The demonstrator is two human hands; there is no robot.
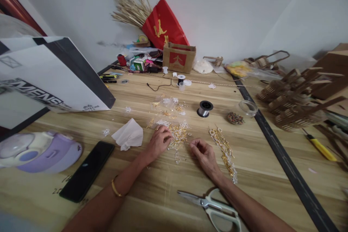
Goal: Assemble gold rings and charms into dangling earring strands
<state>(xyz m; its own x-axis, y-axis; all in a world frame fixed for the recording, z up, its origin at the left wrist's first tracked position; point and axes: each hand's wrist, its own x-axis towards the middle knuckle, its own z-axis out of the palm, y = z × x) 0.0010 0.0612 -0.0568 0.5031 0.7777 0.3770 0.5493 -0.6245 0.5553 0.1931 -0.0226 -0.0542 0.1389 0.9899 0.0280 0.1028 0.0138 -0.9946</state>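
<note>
Nearer the left hand than the right hand: pile of gold and silver pieces, centre of the frame.
Just right of the left hand's curled fingers, apparently touching; up and left of the right hand, a little apart on the bench. No clear long axis. In the left grip: cannot tell. At the right, thumb and forefinger pressed together, anything between too thin to make out.

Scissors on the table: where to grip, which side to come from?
I'd take the scissors by the pale handles, coming from the near side. They lie flat with the metal blades pointing left, so the handles keep fingers off the edges; the right forearm crowds the handles' far-right side.
</note>
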